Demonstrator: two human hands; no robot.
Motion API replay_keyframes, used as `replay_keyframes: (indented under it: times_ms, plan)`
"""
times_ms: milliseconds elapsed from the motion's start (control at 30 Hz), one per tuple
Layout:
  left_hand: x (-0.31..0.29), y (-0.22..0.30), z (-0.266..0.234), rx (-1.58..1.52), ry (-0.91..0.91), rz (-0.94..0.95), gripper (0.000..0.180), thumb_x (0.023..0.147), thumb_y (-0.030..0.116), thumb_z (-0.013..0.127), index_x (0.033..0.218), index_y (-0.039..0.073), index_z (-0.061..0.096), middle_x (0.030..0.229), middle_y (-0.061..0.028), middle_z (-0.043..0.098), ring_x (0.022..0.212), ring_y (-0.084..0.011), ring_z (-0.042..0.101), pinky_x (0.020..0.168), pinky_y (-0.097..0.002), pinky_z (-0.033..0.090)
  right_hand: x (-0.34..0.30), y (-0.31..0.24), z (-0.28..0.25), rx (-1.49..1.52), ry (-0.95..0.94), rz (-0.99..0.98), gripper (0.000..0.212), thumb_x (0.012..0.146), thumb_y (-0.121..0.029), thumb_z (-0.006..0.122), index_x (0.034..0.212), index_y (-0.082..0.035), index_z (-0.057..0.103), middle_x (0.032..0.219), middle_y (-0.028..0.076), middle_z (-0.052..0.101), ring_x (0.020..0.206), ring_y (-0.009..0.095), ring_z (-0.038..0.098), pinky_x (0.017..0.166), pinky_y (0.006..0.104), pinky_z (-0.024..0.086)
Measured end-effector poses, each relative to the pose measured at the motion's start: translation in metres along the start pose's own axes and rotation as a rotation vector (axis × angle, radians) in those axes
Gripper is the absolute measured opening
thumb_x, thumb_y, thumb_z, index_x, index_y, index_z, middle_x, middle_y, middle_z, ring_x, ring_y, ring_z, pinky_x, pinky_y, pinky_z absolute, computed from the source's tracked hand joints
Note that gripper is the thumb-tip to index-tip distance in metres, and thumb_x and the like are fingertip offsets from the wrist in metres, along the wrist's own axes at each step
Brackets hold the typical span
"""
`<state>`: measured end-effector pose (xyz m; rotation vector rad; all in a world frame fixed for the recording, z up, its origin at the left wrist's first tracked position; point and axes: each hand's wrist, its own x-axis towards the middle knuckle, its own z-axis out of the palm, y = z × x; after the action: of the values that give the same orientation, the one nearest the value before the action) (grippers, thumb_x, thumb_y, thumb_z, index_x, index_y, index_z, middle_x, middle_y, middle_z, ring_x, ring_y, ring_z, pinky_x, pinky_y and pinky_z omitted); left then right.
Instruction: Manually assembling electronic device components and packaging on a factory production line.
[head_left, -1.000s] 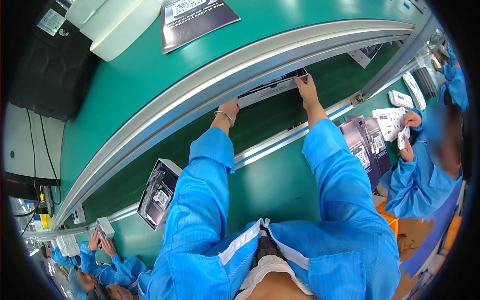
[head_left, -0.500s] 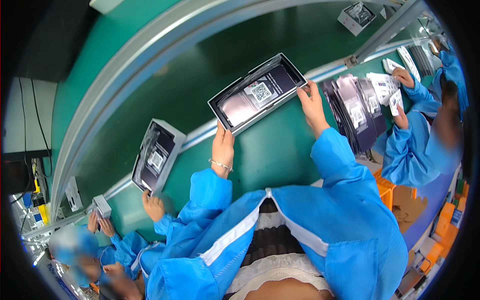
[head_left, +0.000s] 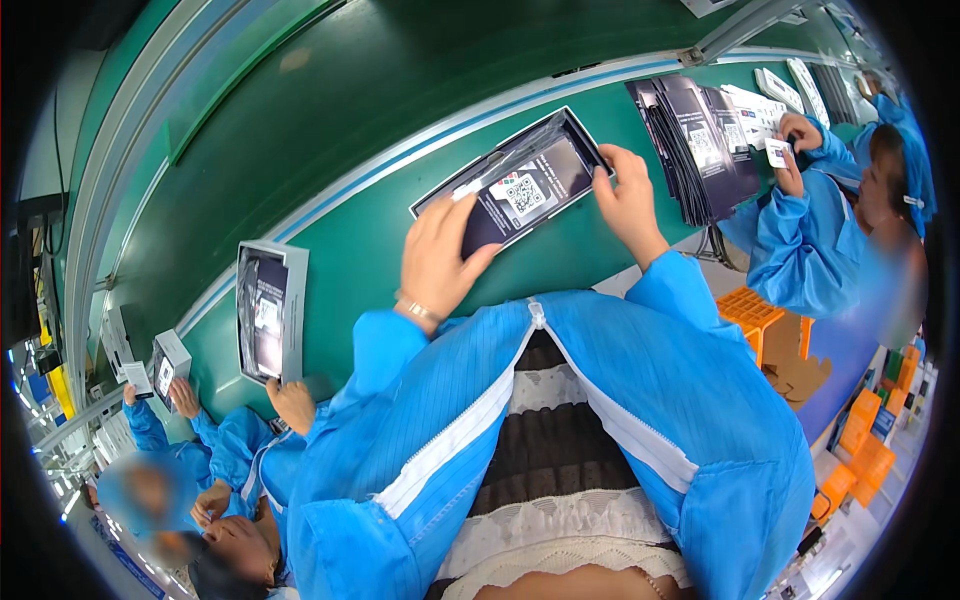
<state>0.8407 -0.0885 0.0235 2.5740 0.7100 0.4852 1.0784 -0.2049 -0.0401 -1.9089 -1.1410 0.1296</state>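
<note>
An open oblong box with pale outer walls is in front of me, tilted up to the right. Inside it lies a dark leaflet with a printed square code, and clear crinkled film shows along the far wall. My right hand grips the box's right end, thumb at the near corner. Over the left end is my left hand, fingers stretched flat across the rim and leaflet, thumb spread apart. Whether its fingertips press on the leaflet or hover just above cannot be seen.
To the right lies a stack of dark leaflets; beyond it a co-worker's hands hold a small white card. A similar open box stands left, touched by another co-worker's hand. A metal rail crosses behind. An orange crate sits right.
My left hand has moved from the box's near left edge to over its left end, its fingers spreading. The left co-worker's box stands more upright in the view. My view has shifted.
</note>
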Motion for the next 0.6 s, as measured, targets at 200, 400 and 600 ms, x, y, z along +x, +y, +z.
replay_keyframes:
  times_ms: [200, 400, 600]
  plan:
    - [0.026, 0.001, 0.059, 0.17, -0.174, 0.033, 0.091, 0.062, 0.04, 0.075, 0.135, 0.006, 0.031, 0.136, -0.0195, 0.031, 0.13, -0.0365, 0.023, 0.101, -0.0571, 0.019, -0.006, -0.014, 0.004, -0.132, -0.116, 0.089, 0.035, 0.08, -0.014, 0.052, 0.111, 0.002, 0.051, 0.1, 0.018, 0.058, 0.096, 0.035, 0.051, 0.083, 0.0418, 0.043]
    - [0.026, -0.007, 0.072, 0.17, -0.151, 0.052, 0.092, 0.064, 0.045, 0.071, 0.135, 0.004, 0.03, 0.137, -0.0192, 0.03, 0.131, -0.0345, 0.021, 0.103, -0.0569, 0.012, -0.007, -0.009, 0.007, -0.068, -0.139, 0.14, 0.033, 0.08, -0.011, 0.049, 0.111, 0.003, 0.051, 0.101, 0.02, 0.06, 0.096, 0.037, 0.051, 0.083, 0.0425, 0.043]
    - [0.026, -0.008, 0.072, 0.179, -0.157, 0.038, 0.091, 0.064, 0.045, 0.07, 0.135, 0.005, 0.029, 0.138, -0.0179, 0.03, 0.132, -0.0324, 0.019, 0.104, -0.0563, 0.009, 0.002, -0.007, 0.004, 0.313, -0.201, 0.449, 0.032, 0.086, -0.011, 0.048, 0.115, 0.002, 0.051, 0.092, 0.008, 0.061, 0.082, 0.015, 0.057, 0.071, 0.0281, 0.046]
